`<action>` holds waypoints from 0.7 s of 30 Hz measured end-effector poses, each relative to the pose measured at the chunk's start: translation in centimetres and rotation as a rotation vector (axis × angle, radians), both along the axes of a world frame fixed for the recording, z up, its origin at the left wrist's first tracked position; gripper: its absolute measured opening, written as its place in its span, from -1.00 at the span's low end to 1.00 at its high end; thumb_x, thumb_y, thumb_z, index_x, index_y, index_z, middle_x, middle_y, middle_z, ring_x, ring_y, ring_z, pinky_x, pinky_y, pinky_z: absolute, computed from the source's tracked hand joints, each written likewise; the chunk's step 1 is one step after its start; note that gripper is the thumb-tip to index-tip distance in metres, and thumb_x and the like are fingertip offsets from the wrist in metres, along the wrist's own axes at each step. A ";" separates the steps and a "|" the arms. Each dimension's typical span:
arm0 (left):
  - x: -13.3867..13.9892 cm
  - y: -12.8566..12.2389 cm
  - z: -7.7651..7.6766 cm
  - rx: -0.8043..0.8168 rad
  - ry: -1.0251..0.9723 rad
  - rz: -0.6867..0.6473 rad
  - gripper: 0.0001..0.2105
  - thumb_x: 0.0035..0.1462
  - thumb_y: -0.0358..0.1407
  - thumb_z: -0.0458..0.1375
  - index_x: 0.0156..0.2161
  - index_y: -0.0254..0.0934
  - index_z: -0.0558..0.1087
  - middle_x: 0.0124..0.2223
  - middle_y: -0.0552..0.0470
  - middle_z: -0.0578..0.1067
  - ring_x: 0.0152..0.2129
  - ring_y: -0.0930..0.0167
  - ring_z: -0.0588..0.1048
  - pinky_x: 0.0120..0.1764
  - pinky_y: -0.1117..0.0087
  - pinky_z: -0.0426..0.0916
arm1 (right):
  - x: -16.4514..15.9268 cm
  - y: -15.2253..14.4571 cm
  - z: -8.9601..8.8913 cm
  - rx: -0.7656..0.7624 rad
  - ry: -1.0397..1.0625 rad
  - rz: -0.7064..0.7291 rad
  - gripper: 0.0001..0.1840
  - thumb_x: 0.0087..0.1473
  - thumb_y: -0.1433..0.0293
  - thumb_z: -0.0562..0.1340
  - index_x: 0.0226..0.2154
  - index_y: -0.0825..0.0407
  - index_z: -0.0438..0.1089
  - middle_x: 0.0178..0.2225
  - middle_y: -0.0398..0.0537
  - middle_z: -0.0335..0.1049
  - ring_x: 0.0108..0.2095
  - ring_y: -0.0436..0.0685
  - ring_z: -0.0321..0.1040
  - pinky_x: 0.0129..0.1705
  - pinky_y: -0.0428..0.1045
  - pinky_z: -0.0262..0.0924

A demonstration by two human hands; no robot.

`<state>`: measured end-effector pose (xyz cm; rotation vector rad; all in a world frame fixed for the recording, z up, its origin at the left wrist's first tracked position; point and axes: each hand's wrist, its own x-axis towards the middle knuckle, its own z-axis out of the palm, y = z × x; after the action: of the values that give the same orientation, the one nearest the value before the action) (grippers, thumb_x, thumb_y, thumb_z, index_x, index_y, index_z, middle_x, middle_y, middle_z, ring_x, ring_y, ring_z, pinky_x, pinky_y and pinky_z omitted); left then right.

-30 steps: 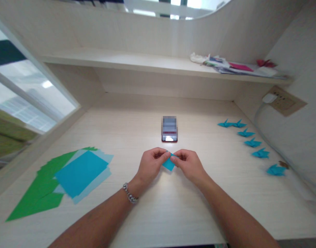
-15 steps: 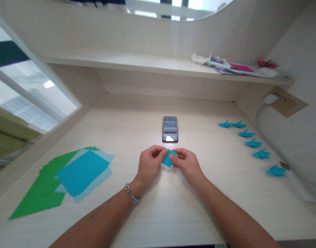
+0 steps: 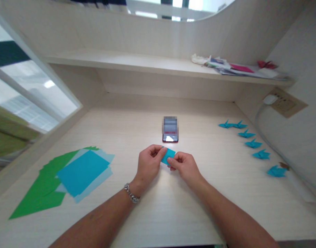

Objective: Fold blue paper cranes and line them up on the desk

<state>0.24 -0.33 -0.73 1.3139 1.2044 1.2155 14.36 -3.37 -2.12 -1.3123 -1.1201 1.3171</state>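
Note:
A small folded piece of blue paper is held between my two hands, just above the desk. My left hand pinches its left side with the thumb on top. Lower down on the right edge, my right hand grips it between thumb and fingers. Fingers beneath the paper are partly hidden. Just beyond my hands lies a phone, its screen blurred out. Off to the right, several blue folded paper cranes stand in a curved row.
Sheets of blue paper overlap green sheets on the left of the desk. A white cable runs from a wall socket along the right side. Papers lie on the shelf above.
My right thumb and fingers have slid slightly down along the paper's right edge, baring more of its upper right corner. My left hand stays nearly where it was.

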 end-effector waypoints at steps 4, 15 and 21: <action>0.1 0.0 0.1 -0.013 -0.013 -0.001 -0.84 -0.03 -0.25 0.27 -0.41 -0.35 0.50 -0.48 0.05 0.52 -0.54 0.45 0.44 -0.44 0.46 0.34 | 0.2 0.1 0.3 -0.001 0.046 0.004 -0.65 -0.14 0.13 0.35 -0.60 0.06 0.34 -0.62 -0.12 0.40 -0.58 0.01 0.31 -0.46 -0.06 0.21; 0.0 -0.1 0.1 -0.013 -0.025 -0.017 -0.85 -0.02 -0.26 0.26 -0.40 -0.35 0.50 -0.47 0.04 0.51 -0.54 0.46 0.42 -0.46 0.47 0.34 | 0.2 0.1 0.8 0.073 0.102 -0.104 -0.73 -0.07 0.20 0.32 -0.53 0.06 0.37 -0.61 -0.15 0.38 -0.56 0.01 0.30 -0.44 -0.06 0.20; 0.0 -0.2 0.3 -0.019 -0.009 -0.035 -0.85 0.01 -0.26 0.26 -0.39 -0.35 0.50 -0.47 0.04 0.51 -0.54 0.47 0.42 -0.46 0.48 0.34 | 0.6 0.2 0.8 0.082 0.105 -0.069 -0.73 -0.07 0.20 0.32 -0.51 0.07 0.37 -0.59 -0.14 0.38 -0.57 0.00 0.29 -0.46 -0.07 0.20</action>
<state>0.25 -0.57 -0.46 1.3090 1.1785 1.1811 15.00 -3.14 -1.37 -1.1976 -1.0363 1.2620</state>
